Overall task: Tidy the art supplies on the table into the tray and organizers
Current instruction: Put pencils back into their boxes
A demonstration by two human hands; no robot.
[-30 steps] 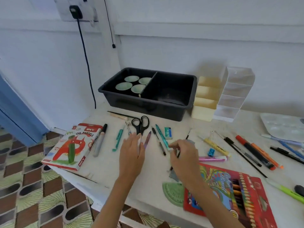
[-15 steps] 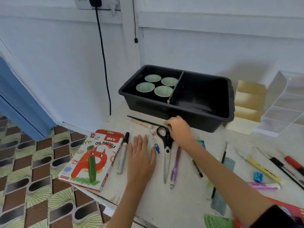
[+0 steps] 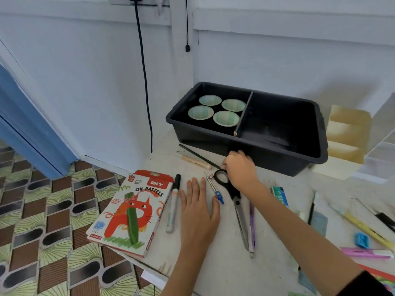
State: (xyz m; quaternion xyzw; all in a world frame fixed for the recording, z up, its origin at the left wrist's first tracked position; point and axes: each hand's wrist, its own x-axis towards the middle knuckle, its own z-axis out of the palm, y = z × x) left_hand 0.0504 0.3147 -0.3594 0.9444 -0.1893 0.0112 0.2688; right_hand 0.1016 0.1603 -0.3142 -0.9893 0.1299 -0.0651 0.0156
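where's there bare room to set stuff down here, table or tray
The right compartment of the tray is bare; four cups fill the left one. On the table, the near-edge patch bordered by the left hand and the tips of the scissors is free. Crowded: the pens at far right.

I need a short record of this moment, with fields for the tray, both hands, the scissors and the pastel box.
tray: black plastic divided tray on the white table; four pale green cups in its left compartment
left hand: flat on the table, fingers straight, holds nothing
right hand: fingers curled at the handles of the black-handled scissors; grip unclear
scissors: lying on the table, blades closed
pastel box: red and white cardboard oil pastels box, at the table's left edge
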